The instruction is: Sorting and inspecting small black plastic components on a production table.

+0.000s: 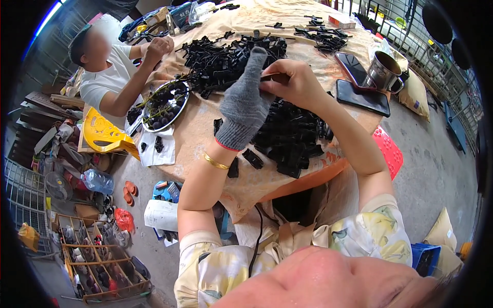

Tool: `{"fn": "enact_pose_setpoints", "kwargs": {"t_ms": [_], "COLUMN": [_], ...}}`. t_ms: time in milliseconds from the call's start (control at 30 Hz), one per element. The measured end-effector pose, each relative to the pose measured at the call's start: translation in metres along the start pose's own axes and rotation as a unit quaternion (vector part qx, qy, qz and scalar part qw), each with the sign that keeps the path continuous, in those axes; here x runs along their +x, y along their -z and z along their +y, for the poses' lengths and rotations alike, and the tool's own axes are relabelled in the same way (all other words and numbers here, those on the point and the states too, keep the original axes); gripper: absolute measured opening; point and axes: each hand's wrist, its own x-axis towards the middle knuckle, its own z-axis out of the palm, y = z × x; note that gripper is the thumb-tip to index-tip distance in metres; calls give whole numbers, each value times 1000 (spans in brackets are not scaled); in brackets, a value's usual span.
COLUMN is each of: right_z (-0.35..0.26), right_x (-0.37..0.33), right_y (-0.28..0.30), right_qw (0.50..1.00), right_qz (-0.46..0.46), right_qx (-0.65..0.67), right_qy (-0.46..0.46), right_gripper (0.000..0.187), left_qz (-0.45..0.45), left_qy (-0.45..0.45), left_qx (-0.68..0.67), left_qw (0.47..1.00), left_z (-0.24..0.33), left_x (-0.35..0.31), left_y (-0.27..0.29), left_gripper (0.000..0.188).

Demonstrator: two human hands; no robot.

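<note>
My left hand [244, 105] wears a grey knitted glove with a red-edged cuff. One gloved finger points up and the rest are curled; what they hold is hidden. Bare and pinched, my right hand [298, 84] grips a small black part [276, 78] whose exact kind I cannot make out. Both hands meet over the table, between two heaps. Beyond them lies a big pile of small black plastic parts [215, 61]. Nearer to me, partly under my hands, is a heap of larger black plastic pieces [290, 138].
A patterned cloth covers the table [192, 138]. Two phones [362, 97] and a metal mug [384, 69] sit at right. On the left are a metal plate of dark grapes [165, 105], a yellow chair [105, 133] and a seated co-worker [110, 69]. A red stool [387, 151] stands beside the table.
</note>
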Motion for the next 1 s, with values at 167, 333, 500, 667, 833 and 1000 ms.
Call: {"fn": "enact_pose_setpoints", "kwargs": {"t_ms": [167,333,500,667,833,1000], "right_z": [12,25,17,13,11,16], "right_x": [5,4,1,3,2,1], "right_y": [12,33,25,21,15,3], "right_qw": [987,954,935,959,947,989], "right_qz": [46,-10,-98,-107,-36,-17], "right_qx": [152,279,328,259,295,139], "right_qy": [-16,-111,-98,-47,-120,-39], "right_gripper": [15,16,16,17,16,15], "left_qz": [22,-174,-204,-190,-66,-8], "left_qy": [-24,232,260,284,246,190], "left_qx": [-161,-634,-689,-584,-525,-502], "left_qw": [986,717,645,737,812,844], "left_z": [-4,-6,-5,-3,-1,0], "left_x": [7,11,9,10,8,5], "left_y": [5,23,20,20,12,4], "left_gripper": [64,35,23,18,17,25]}}
